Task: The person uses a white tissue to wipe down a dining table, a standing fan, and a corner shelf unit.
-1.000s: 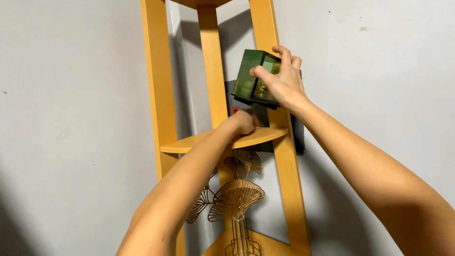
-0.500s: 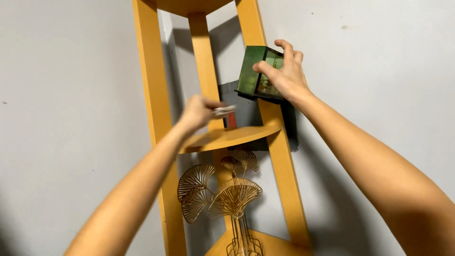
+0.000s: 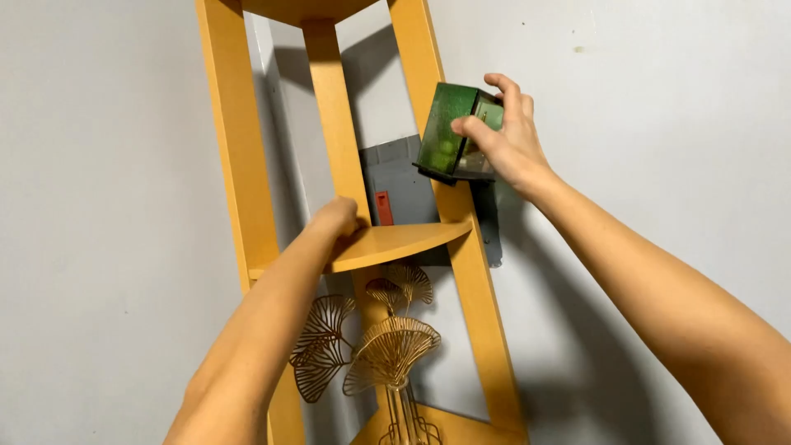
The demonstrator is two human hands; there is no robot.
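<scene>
**Green box held tilted beside a corner shelf**

A tall yellow-orange wooden corner shelf unit [image 3: 239,165] stands against pale grey walls [image 3: 107,206]. Its curved middle shelf board [image 3: 395,241] sits between three upright posts. Behind that board, a grey panel [image 3: 395,177] is fixed to the wall, with a small red-orange tab [image 3: 383,208] on it. Below the board, a gold wire ornament shaped like fan leaves [image 3: 387,350] rises from a thin wire stand on the lower shelf. The front right post crosses in front of the grey panel and stands just behind the raised box.

The left hand [image 3: 336,218] rests at the back left of the middle board, fingers curled under; whether they hold anything cannot be told.

The right hand [image 3: 507,140] is closed around a small dark green translucent box with a black base [image 3: 449,136], thumb on the near face and fingers over the far top edge. The box is in the air, tilted, above the middle board and against the front right post. Its side looks mottled green and glossy.
</scene>
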